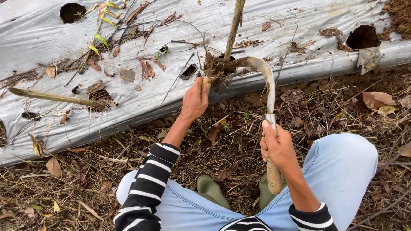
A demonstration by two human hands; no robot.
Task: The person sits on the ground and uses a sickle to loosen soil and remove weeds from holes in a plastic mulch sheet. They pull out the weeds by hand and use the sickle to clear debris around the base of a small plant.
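Head view: right hand (280, 147) wrapped tight on the wooden handle of a sickle (269, 92), blade tip hooked into the root clump (217, 67) at a hole in the grey plastic mulch (51, 38). Left hand (196, 100) closed on the stub just beside that clump, below the upright stem (234, 25). Stem looks dry, stiff, light; roots crumbly with soil, so low at the base looks the firmest hold; blade is sharp, near the left fingers.

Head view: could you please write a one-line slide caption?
Left hand grips a root clump on grey plastic mulch while right hand hooks a sickle around it.
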